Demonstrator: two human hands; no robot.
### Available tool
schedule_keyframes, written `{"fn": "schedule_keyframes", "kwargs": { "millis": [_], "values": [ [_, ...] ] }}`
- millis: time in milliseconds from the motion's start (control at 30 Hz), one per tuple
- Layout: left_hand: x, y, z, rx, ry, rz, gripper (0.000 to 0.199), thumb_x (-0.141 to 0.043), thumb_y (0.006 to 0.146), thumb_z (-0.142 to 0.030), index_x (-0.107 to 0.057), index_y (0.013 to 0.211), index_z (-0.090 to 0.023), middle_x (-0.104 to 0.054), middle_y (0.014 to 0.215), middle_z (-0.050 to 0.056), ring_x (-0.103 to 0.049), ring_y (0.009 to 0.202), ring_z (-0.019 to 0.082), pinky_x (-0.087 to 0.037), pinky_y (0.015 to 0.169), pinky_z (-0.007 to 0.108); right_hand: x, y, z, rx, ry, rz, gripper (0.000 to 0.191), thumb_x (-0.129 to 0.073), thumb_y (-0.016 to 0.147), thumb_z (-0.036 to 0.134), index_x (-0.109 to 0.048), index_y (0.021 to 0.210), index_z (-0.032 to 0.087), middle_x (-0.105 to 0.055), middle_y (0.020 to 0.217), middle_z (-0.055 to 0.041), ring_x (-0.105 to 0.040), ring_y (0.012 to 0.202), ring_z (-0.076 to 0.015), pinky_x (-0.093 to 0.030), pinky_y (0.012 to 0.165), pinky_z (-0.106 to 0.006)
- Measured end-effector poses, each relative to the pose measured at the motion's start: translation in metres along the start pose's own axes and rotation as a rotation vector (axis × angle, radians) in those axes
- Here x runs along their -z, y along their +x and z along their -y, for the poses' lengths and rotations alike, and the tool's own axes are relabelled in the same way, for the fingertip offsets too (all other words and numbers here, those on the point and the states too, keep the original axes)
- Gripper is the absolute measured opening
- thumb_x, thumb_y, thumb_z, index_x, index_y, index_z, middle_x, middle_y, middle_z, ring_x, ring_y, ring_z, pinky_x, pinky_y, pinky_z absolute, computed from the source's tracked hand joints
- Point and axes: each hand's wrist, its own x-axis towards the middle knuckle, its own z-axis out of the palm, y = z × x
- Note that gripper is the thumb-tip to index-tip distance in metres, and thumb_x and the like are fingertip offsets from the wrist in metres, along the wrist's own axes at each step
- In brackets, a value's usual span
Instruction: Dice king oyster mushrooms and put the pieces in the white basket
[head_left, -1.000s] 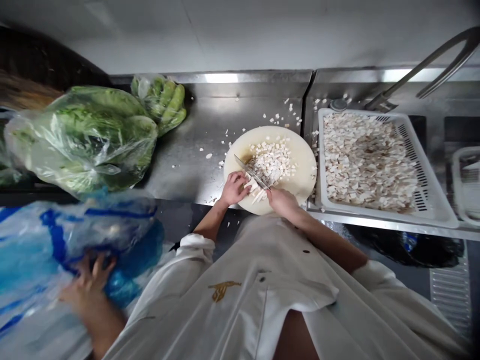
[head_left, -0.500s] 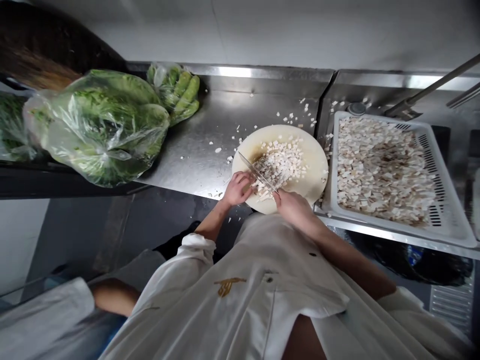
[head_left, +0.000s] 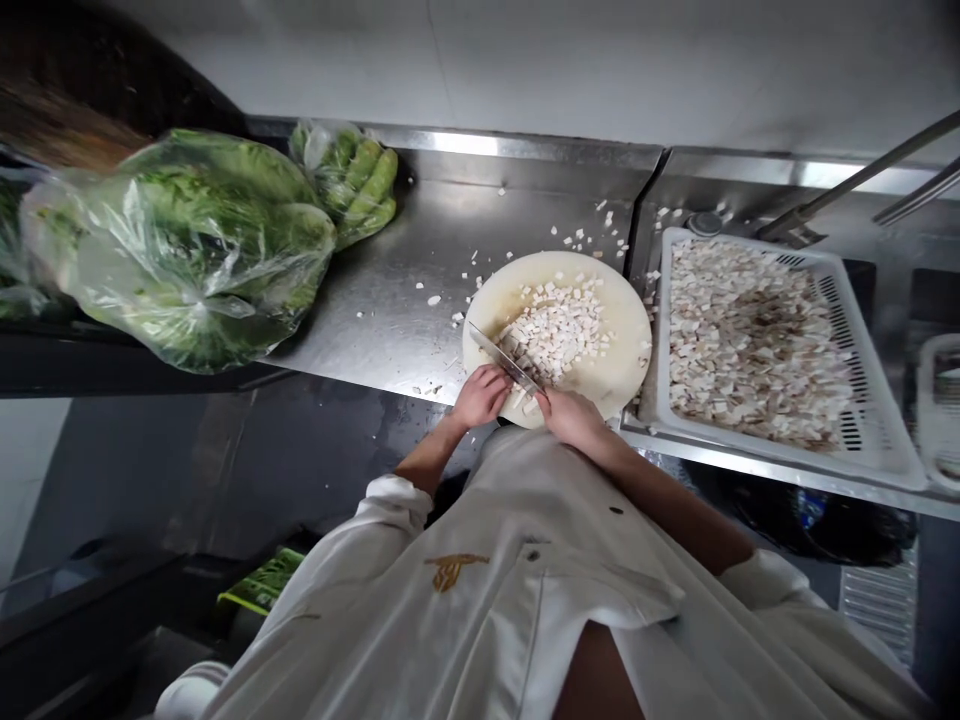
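Observation:
My right hand [head_left: 571, 415] grips the handle of a kitchen knife [head_left: 501, 354], whose blade slants up and left across the near side of a round, pale cutting board [head_left: 631, 335]. Close against the blade, my left hand [head_left: 481, 397] is closed at the board's near-left edge with its fingers bent. What lies under those fingertips is hidden. Small white diced pieces [head_left: 561, 322], perhaps mushroom, are heaped in the middle of the board beyond the knife. A few longer pale strips lie between my hands.
A white slotted basket [head_left: 889, 420] full of similar pale pieces stands to the right. Bagged leafy greens [head_left: 202, 240] and bagged green vegetables [head_left: 367, 185] are on the left. Scattered bits lie on the steel counter [head_left: 390, 320]. A green-filled crate [head_left: 259, 582] is low at left.
The knife and my right hand have shifted slightly nearer my body. The other person's forearm at lower left has gone from view, uncovering the crate of greens.

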Motion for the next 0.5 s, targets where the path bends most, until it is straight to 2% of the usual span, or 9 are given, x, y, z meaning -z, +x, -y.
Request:
{"fn": "schedule_keyframes", "kwargs": {
  "millis": [167, 333, 500],
  "values": [
    [-0.006, -0.017, -0.009, 0.039, 0.023, -0.049, 0.029, -0.051, 0.106, -0.037, -0.072, 0.121, -0.023, -0.066, 0.13, 0.013, -0.057, 0.13, 0.03, -0.05, 0.115, 0.055, -0.002, -0.008, -0.008, 0.065, -0.016, -0.082, 0.051, -0.028, 0.115, 0.048, -0.07, 0.127, 0.021, -0.08, 0.114, -0.0139, -0.074, 0.102, -0.027, -0.046, 0.087, -0.032],
    [-0.026, -0.027, -0.024, -0.016, 0.018, 0.019, 0.028, -0.054, 0.106, -0.041, -0.074, 0.117, -0.024, -0.069, 0.129, 0.011, -0.059, 0.129, 0.029, -0.053, 0.111, 0.051, -0.011, -0.007, -0.005, 0.037, -0.039, 0.01, 0.049, -0.031, 0.115, 0.047, -0.069, 0.131, 0.02, -0.08, 0.115, -0.0142, -0.075, 0.103, -0.0265, -0.046, 0.088, -0.031],
    [-0.038, -0.036, -0.031, 0.038, 0.035, -0.044, 0.028, -0.053, 0.106, -0.039, -0.075, 0.116, -0.024, -0.069, 0.127, 0.012, -0.062, 0.126, 0.028, -0.053, 0.109, 0.052, -0.017, -0.003, -0.005, 0.073, -0.039, -0.022, 0.052, -0.029, 0.115, 0.049, -0.071, 0.127, 0.021, -0.08, 0.114, -0.0139, -0.075, 0.102, -0.0265, -0.046, 0.089, -0.032]
  ]
}}
